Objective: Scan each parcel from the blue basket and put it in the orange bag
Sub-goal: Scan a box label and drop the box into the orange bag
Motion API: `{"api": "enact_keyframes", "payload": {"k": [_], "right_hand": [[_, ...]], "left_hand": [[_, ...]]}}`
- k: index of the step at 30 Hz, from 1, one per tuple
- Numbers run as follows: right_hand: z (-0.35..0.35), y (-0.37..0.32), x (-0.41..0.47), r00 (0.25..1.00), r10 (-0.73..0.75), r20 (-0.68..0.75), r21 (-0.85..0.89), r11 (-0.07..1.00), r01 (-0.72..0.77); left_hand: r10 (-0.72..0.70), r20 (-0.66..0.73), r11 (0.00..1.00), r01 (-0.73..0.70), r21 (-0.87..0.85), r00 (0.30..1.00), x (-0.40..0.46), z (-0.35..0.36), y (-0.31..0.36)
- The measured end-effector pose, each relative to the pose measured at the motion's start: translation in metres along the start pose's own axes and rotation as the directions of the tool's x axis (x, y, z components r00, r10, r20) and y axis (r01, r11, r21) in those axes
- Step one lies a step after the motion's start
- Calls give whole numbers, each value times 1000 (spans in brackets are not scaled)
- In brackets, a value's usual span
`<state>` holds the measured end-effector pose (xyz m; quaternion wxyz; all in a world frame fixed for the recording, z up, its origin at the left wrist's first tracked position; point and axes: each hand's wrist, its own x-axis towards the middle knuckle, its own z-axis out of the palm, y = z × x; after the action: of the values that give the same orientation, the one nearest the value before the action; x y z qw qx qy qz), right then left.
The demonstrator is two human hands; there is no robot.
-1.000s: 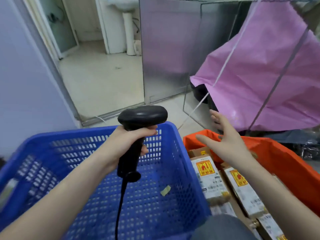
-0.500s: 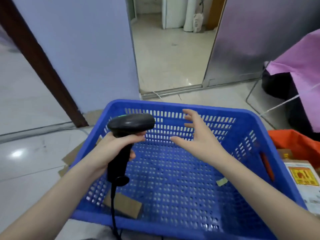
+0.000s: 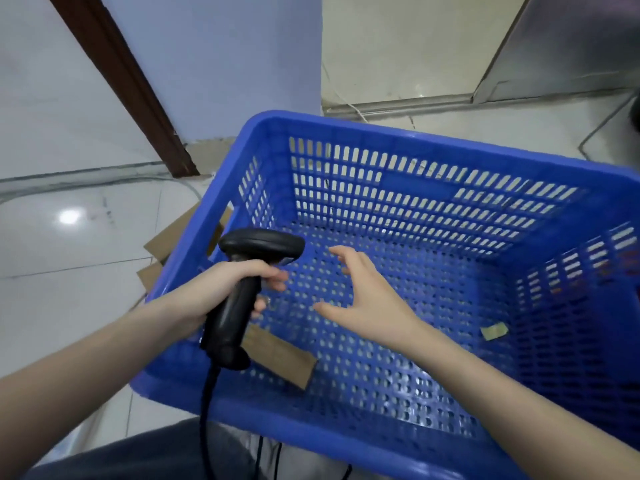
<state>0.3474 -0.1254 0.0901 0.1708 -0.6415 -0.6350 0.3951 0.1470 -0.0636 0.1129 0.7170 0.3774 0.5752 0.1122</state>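
Observation:
The blue basket (image 3: 398, 147) fills the middle of the head view, its perforated floor mostly bare. A flat brown cardboard parcel (image 3: 280, 358) lies in its near left corner, partly behind the scanner. My left hand (image 3: 228, 289) is wrapped around the handle of a black barcode scanner (image 3: 256, 258), held over the basket's left side with its cable hanging down. My right hand (image 3: 367, 299) hovers inside the basket with fingers spread, holding nothing, above and to the right of the parcel. The orange bag is out of frame.
A small yellowish paper scrap (image 3: 493, 330) lies on the basket floor at right. Flattened cardboard (image 3: 173, 237) sits on the tiled floor left of the basket. A dark wooden post (image 3: 138, 98) and a lilac wall (image 3: 221, 64) stand behind.
My view has swung left and down, off the orange bag and onto the basket. My right hand moved from over the bag into the basket and lower toward its floor. The scanner stays in my left hand.

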Motion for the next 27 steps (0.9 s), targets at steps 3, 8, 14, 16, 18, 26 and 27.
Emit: {"api": "enact_keyframes", "payload": {"k": [3, 8, 14, 16, 18, 26, 27], "right_hand": [[13, 8, 9, 997, 23, 75, -11, 1000, -22], [40, 22, 25, 979, 29, 201, -34, 999, -23], [78, 35, 40, 929, 48, 368, -75, 997, -22], [94, 39, 44, 922, 43, 386, -95, 995, -6], [109, 44, 47, 917, 50, 395, -116, 993, -4], [145, 63, 55, 801, 158, 577, -249, 968, -11], [146, 65, 54, 787, 170, 593, -269, 963, -4]], "left_hand": [[-49, 9, 999, 49, 7, 999, 12, -4, -2], [19, -44, 994, -23, -106, 999, 36, -4, 5], [297, -188, 940, -321, -111, 936, 60, -7, 14], [306, -162, 948, -315, -37, 938, 64, -6, 6], [303, -118, 952, -296, 72, 946, 65, 0, -4], [273, -124, 947, -244, 208, 954, 78, 8, -18], [278, -121, 945, -250, 210, 953, 78, 9, -18]]}}
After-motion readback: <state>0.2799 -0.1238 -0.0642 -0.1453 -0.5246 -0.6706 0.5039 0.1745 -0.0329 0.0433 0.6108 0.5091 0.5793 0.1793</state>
